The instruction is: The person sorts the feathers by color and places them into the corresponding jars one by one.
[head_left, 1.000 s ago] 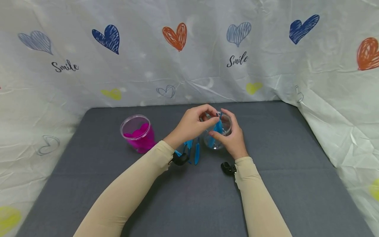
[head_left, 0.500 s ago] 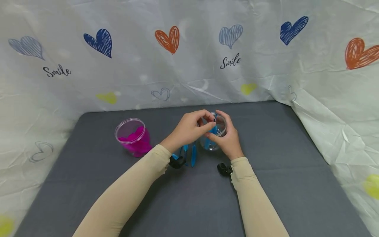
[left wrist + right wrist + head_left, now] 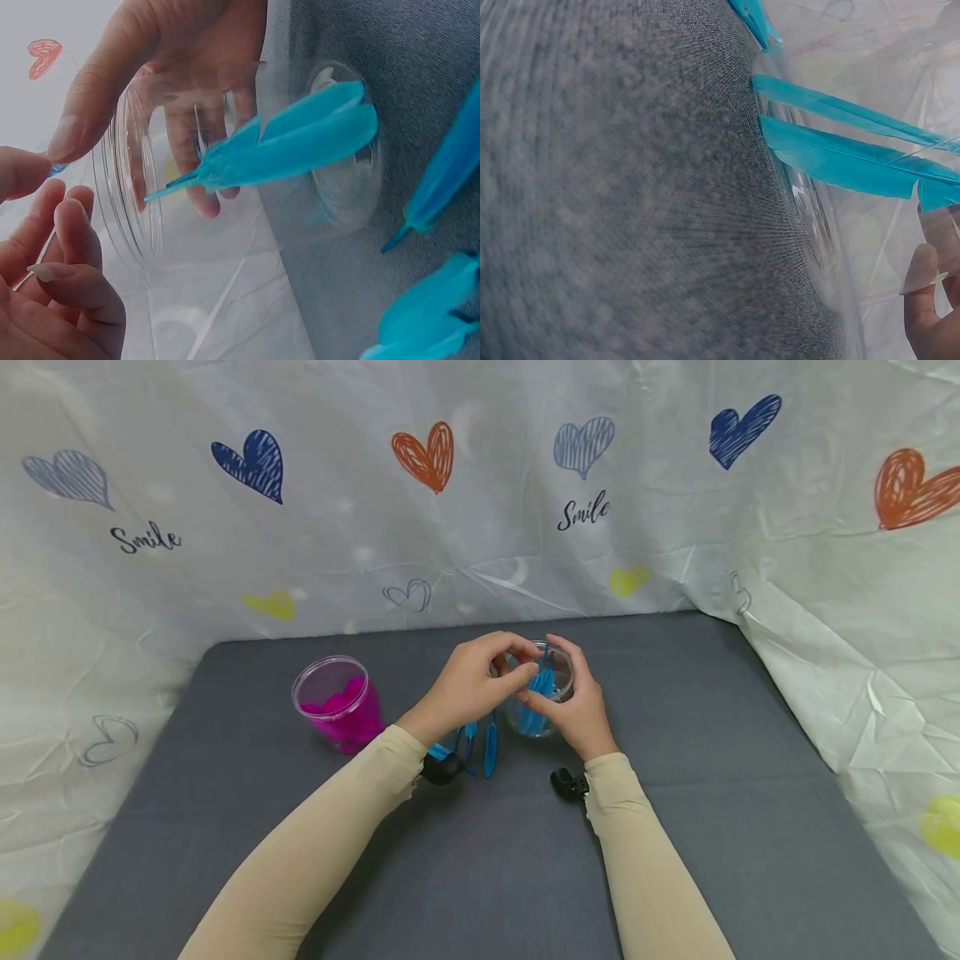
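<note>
My right hand (image 3: pixel 577 714) grips a clear plastic jar (image 3: pixel 352 206) around its upper part, thumb on the near side and fingers round the far side. Blue feathers (image 3: pixel 534 717) stand inside it, quills upward at the mouth; two show through the wall in the right wrist view. My left hand (image 3: pixel 472 681) is at the rim, fingers loosely bent, its thumb and fingertips beside the quills and apart from them. More blue feathers (image 3: pixel 450 157) lie on the grey cloth, partly under my left wrist in the head view.
Left of my left hand stands another clear jar (image 3: pixel 330 662) with bright pink feathers (image 3: pixel 348 727) inside. A white curtain (image 3: pixel 487 535) printed with hearts hangs behind the grey table (image 3: pixel 712 843). Each wrist wears a black camera (image 3: pixel 568 784).
My left fingers have let go of a blue feather, which now sits lower in the jar with the others. The left hand drew slightly left; the right hand stays on the jar.
</note>
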Demonstrator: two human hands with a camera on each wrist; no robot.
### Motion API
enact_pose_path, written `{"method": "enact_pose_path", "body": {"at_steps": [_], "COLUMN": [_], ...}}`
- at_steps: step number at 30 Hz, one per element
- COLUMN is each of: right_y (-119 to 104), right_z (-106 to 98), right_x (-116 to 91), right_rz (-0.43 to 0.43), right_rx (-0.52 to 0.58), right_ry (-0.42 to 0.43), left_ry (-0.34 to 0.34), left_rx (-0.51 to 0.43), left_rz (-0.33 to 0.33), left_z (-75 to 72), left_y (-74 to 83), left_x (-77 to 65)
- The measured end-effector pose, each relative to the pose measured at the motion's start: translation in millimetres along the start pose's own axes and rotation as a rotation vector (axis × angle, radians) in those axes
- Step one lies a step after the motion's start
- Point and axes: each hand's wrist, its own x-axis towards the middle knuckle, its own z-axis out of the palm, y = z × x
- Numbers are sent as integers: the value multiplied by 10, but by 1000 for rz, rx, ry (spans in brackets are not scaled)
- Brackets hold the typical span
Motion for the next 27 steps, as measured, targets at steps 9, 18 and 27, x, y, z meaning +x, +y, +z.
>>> {"method": "enact_pose_path", "body": {"at_steps": [9,18,27], "right_y": [-4,0,-21], "right_z": [25,36,39], "right_x": [-3,-11,-20], "right_rz": [-14,-21,-24], "right_rx": [9,22,12], "right_ry": [4,16,19], "left_ry": [45,52,53], "left_rx": [1,2,106], "left_rz": [1,28,-15], "left_z": [-93,-147,-288], "left_y": [-42,-65,-340], "left_x": [-119,-280,-580]}}
